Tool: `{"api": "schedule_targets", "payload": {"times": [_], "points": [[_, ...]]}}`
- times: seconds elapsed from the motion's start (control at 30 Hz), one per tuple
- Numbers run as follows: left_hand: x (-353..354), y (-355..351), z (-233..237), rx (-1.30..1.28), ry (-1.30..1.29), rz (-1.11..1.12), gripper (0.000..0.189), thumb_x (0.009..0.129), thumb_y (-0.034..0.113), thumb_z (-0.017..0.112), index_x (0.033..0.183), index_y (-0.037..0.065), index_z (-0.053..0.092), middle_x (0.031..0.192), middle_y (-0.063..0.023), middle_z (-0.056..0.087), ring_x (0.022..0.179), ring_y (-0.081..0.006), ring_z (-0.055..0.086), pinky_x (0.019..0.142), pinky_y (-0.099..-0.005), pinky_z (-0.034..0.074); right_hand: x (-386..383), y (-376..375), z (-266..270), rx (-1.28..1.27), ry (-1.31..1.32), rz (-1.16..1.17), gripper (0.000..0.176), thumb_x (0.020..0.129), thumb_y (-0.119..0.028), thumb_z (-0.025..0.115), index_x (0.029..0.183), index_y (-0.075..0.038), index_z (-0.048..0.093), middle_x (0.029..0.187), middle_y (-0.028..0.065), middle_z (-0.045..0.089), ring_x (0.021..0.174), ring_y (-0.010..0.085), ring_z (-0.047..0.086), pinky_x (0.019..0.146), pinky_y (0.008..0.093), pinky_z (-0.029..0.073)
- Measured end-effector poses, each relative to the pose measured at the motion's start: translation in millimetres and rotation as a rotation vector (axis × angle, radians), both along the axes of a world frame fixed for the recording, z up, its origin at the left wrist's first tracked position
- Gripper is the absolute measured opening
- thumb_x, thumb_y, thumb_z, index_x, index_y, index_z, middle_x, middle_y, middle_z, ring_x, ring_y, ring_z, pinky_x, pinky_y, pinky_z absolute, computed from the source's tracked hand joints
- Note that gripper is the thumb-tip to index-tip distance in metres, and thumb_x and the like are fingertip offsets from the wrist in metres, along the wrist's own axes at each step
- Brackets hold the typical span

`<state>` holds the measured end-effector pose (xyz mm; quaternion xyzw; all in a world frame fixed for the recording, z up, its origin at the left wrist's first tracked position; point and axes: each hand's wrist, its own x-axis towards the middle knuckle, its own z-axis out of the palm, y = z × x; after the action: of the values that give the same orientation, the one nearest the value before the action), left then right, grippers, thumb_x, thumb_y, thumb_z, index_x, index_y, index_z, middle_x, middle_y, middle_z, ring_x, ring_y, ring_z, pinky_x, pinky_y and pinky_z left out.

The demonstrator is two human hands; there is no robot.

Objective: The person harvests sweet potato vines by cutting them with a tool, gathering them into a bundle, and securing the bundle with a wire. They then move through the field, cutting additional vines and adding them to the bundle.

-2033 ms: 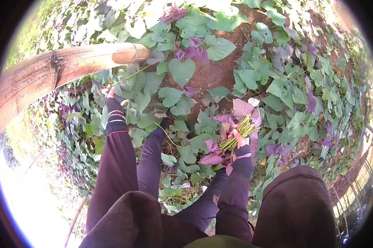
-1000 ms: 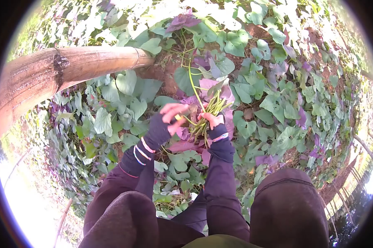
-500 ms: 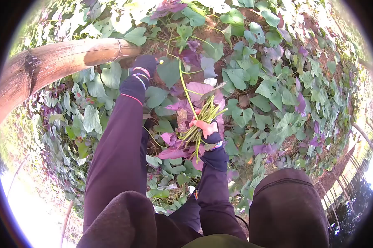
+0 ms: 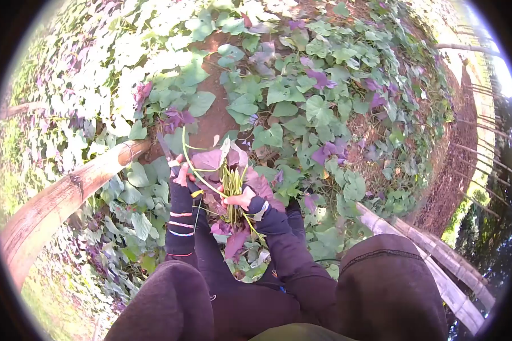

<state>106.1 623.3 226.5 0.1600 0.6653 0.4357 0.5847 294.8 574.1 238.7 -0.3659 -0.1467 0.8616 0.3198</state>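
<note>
My right hand (image 4: 241, 199) is closed around a bunch of sweet potato vine cuttings (image 4: 232, 182), their green stems gathered upright with purple leaves hanging about them. One longer vine stem (image 4: 191, 163) curves from the upper left into that hand, and its thin end shows below. Close by on the left, my left hand (image 4: 180, 171) is closed on what looks like a small knife (image 4: 164, 146), its greyish blade pointing up and left. A yellow bit, apparently the handle's end, shows below the fingers. Part of the knife is hidden by the hand.
Sweet potato plants (image 4: 318, 111) with green and purple leaves cover the ground around a strip of bare soil (image 4: 213, 108). A thick bamboo pole (image 4: 68, 193) slants in from the left. More bamboo poles (image 4: 437, 256) lie at the lower right, beside my knee (image 4: 395, 284).
My left hand has drawn back from beside the pole's end toward my body, near the bunch. The longer stem now shows no leaves at its upper end. The view has shifted.
</note>
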Motion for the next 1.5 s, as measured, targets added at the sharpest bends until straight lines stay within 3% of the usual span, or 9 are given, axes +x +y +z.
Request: {"api": "schedule_targets", "payload": {"times": [0.27, 0.4, 0.5, 0.6, 0.63, 0.73, 0.87, 1.0, 1.5], "points": [[15.8, 88.3, 183.5, 0.512, 0.266, -0.057, 0.043, 0.078, 0.013, 0.055, 0.119, 0.008, 0.043, 0.078, -0.0003, 0.053, 0.055, -0.0041, 0.039, 0.050, -0.0177, 0.034, 34.1, 43.4, 113.4, 0.250, -0.417, -0.340, 0.030, 0.073, -0.010, 0.062, 0.099, -0.002, 0.051, 0.076, 0.0051, 0.056, 0.065, 0.0150, 0.056, 0.061, 0.0271, 0.047], [23.4, 98.4, 296.2, 0.782, 0.699, -0.247, 0.037, 0.078, 0.008, 0.055, 0.114, 0.010, 0.048, 0.075, 0.0006, 0.053, 0.057, -0.0044, 0.041, 0.052, -0.0186, 0.035, 76.0, 65.9, 170.9, 0.243, -0.134, -0.543, 0.026, 0.073, -0.008, 0.060, 0.096, -0.002, 0.051, 0.072, 0.0085, 0.057, 0.065, 0.0191, 0.058, 0.059, 0.0304, 0.049], [68.1, 70.0, 335.2, 1.047, 0.914, -0.573, 0.032, 0.071, 0.005, 0.056, 0.102, 0.014, 0.056, 0.075, -0.0096, 0.057, 0.056, -0.0221, 0.055, 0.052, -0.0298, 0.043, 85.5, 72.5, 207.6, 0.327, 0.015, -0.642, 0.026, 0.072, -0.001, 0.058, 0.097, -0.001, 0.051, 0.080, 0.0096, 0.057, 0.073, 0.0200, 0.058, 0.063, 0.0314, 0.050], [94.2, 38.0, 342.8, 1.091, 0.964, -0.906, 0.033, 0.069, 0.004, 0.057, 0.101, 0.010, 0.056, 0.079, -0.0104, 0.058, 0.065, -0.0213, 0.057, 0.057, -0.0283, 0.044, 77.4, 70.5, 242.1, 0.370, 0.081, -0.680, 0.029, 0.074, -0.002, 0.054, 0.102, 0.001, 0.049, 0.089, 0.0101, 0.056, 0.078, 0.0203, 0.058, 0.067, 0.0319, 0.049], [102.7, 45.5, 317.8, 1.530, 0.864, -0.765, 0.035, 0.068, 0.002, 0.057, 0.102, 0.009, 0.055, 0.080, -0.0108, 0.058, 0.066, -0.0222, 0.057, 0.057, -0.0283, 0.044, 74.7, 68.3, 255.7, 0.410, 0.066, -0.700, 0.030, 0.077, -0.004, 0.051, 0.106, 0.001, 0.047, 0.093, 0.0111, 0.055, 0.080, 0.0213, 0.057, 0.070, 0.0322, 0.049], [105.2, 23.7, 338.2, 1.194, 0.812, -0.871, 0.035, 0.067, 0.001, 0.058, 0.102, 0.008, 0.054, 0.084, -0.0109, 0.057, 0.067, -0.0218, 0.056, 0.058, -0.0282, 0.044, 74.5, 59.3, 291.1, 0.534, 0.189, -0.474, 0.029, 0.078, -0.007, 0.051, 0.106, 0.000, 0.049, 0.096, 0.0099, 0.057, 0.089, 0.0182, 0.055, 0.077, 0.0301, 0.045], [93.6, 30.5, 350.8, 1.475, 0.532, -0.866, 0.029, 0.071, 0.005, 0.059, 0.100, 0.005, 0.054, 0.081, -0.0064, 0.057, 0.064, -0.0166, 0.054, 0.056, -0.0266, 0.043, 71.4, 51.3, 311.9, 0.394, 0.261, -0.440, 0.029, 0.079, -0.013, 0.050, 0.104, 0.002, 0.049, 0.094, 0.0152, 0.057, 0.087, 0.0223, 0.056, 0.077, 0.0327, 0.046], [63.7, 30.7, 377.5, 0.805, 0.371, -0.651, 0.015, 0.075, 0.008, 0.058, 0.089, 0.002, 0.055, 0.076, -0.0050, 0.060, 0.065, -0.0120, 0.055, 0.058, -0.0245, 0.043, 77.4, 43.9, 337.8, 0.394, 0.119, -0.471, 0.030, 0.079, -0.013, 0.049, 0.104, 0.003, 0.047, 0.092, 0.0163, 0.055, 0.084, 0.0273, 0.056, 0.077, 0.0389, 0.046], [99.5, 30.5, 369.5, 1.540, 0.917, -0.657, 0.020, 0.064, 0.004, 0.058, 0.083, 0.008, 0.054, 0.084, -0.0076, 0.057, 0.069, -0.0228, 0.057, 0.056, -0.0299, 0.045, 81.0, 47.8, 361.3, 0.583, 0.292, -0.685, 0.035, 0.078, -0.004, 0.050, 0.111, -0.001, 0.039, 0.081, 0.0085, 0.052, 0.077, 0.0194, 0.055, 0.075, 0.0384, 0.048]]}}
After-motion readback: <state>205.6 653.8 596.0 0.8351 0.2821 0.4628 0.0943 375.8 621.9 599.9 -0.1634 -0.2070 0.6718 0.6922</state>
